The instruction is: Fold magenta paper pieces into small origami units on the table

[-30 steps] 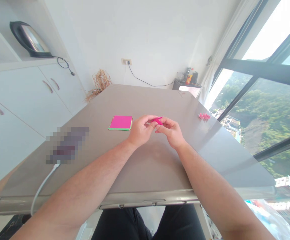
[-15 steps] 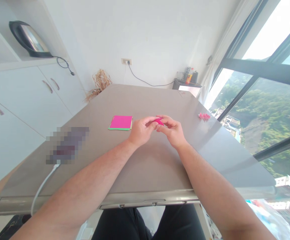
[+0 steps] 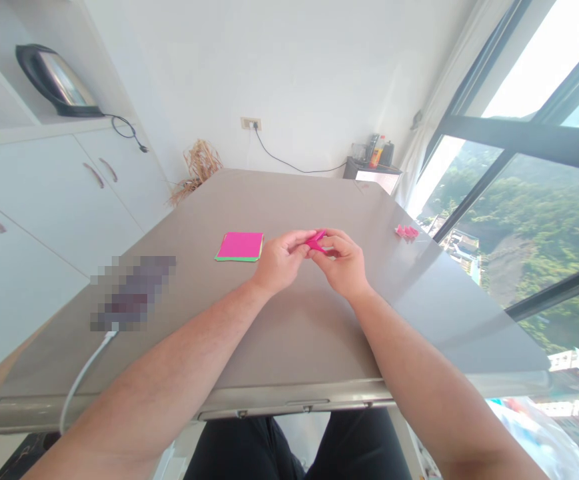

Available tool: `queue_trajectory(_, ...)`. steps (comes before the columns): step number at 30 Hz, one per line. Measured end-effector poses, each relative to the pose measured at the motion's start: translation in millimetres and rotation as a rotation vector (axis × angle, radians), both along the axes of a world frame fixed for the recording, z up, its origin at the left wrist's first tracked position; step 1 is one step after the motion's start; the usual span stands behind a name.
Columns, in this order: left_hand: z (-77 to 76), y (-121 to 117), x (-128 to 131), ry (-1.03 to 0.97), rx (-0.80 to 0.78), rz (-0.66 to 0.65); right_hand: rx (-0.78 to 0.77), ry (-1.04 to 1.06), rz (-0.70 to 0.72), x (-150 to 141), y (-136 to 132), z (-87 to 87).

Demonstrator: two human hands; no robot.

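A small piece of folded pink paper (image 3: 316,243) is held between both hands over the middle of the table. My left hand (image 3: 283,259) pinches its left side with thumb and fingers. From the right, my right hand (image 3: 342,259) grips the other side, fingers curled round it. Parts of the paper are covered by the fingertips, and its exact folded shape is hard to make out. Just left of my left hand lies a stack of square coloured paper (image 3: 242,245), pink on top with a green edge showing beneath.
Small pink folded pieces (image 3: 407,232) lie near the table's right edge by the window. At the left, a blurred-out device (image 3: 134,293) has a white cable (image 3: 86,370) running over the front edge. A low stand with bottles (image 3: 376,152) is behind the grey table (image 3: 289,333).
Both hands keep hold of the pink paper and have shifted only slightly. More of the paper shows between the fingers, with its flaps spread a little wider.
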State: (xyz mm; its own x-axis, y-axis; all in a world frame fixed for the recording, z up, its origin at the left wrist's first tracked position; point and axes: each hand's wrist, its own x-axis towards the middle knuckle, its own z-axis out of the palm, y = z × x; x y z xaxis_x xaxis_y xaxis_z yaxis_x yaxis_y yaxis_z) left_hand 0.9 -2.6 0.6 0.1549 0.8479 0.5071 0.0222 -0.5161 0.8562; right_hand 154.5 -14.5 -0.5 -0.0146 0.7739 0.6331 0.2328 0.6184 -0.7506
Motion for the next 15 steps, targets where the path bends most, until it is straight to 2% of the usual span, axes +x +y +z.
queue_trajectory(3,-2.6,-0.7,2.0,-0.018,-0.028,-0.001,0.051,-0.008,-0.053,-1.5,-0.5,-1.6)
queue_trajectory(7,-8.2,0.3,3.2,0.005,-0.026,0.013,0.045,0.000,-0.116,-0.8,-0.6,-1.6)
queue_trajectory(15,-10.7,1.6,1.3,0.107,0.031,0.115,0.026,-0.078,-0.087,0.0,-1.7,-0.4)
